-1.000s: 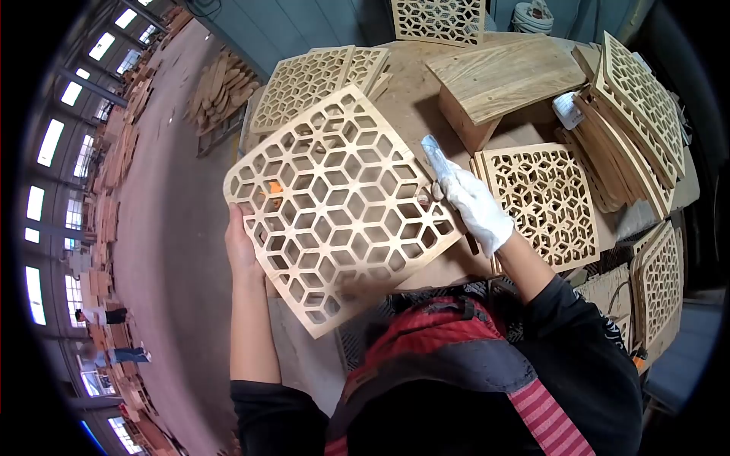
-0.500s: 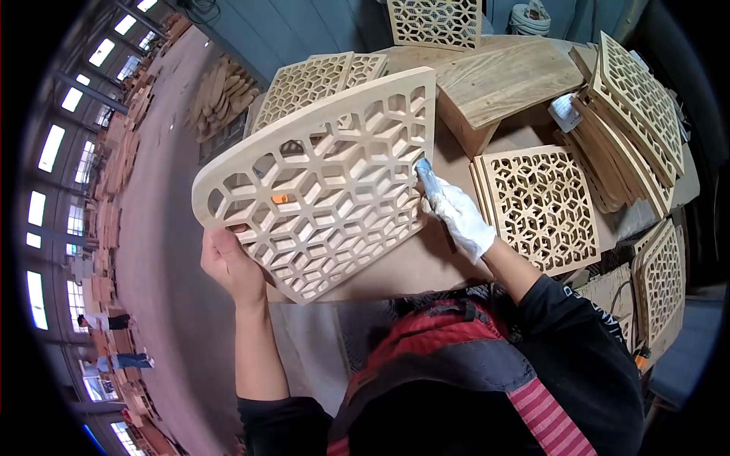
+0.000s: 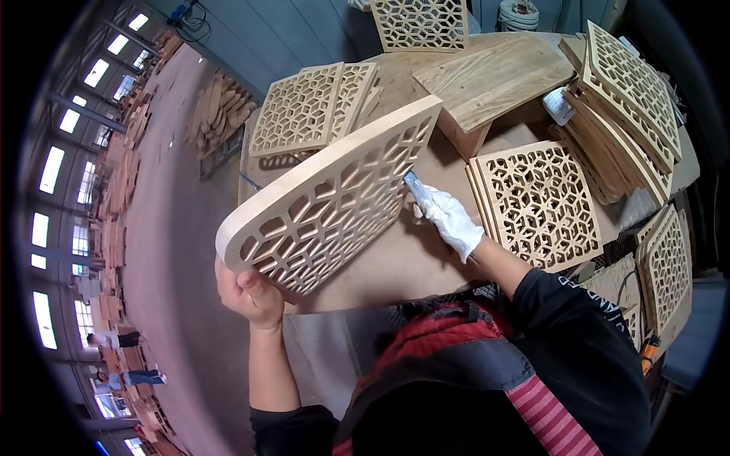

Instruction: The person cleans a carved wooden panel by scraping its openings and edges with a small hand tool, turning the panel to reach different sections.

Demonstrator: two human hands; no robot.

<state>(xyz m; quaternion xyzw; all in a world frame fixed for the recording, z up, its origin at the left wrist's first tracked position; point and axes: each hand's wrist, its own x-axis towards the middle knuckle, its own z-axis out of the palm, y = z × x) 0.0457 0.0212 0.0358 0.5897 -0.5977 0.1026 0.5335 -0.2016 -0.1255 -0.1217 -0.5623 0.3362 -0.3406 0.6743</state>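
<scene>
A light wooden lattice panel (image 3: 334,199) is tilted on edge above the table, its rounded corner toward the left. My bare left hand (image 3: 251,292) grips that panel at its lower left corner, thumb on the near face. My right hand (image 3: 449,220), in a white glove, is closed round a small tool with a bluish end (image 3: 414,182), which meets the panel's right side. What kind of tool it is cannot be made out. Beside my right hand lies a stack of lattice panels (image 3: 540,201).
More lattice panels lie at the back left (image 3: 298,110), stand at the back (image 3: 422,26) and lean at the right (image 3: 635,91). A wooden bench-like piece (image 3: 494,80) stands behind the stack. Wood pieces (image 3: 220,110) are piled beyond the table (image 3: 365,281). Two people are far off at the left.
The held panel has swung from nearly face-on to a steep tilt, with its upper edge toward me. My left hand has moved down, and my right hand has shifted left with the tool.
</scene>
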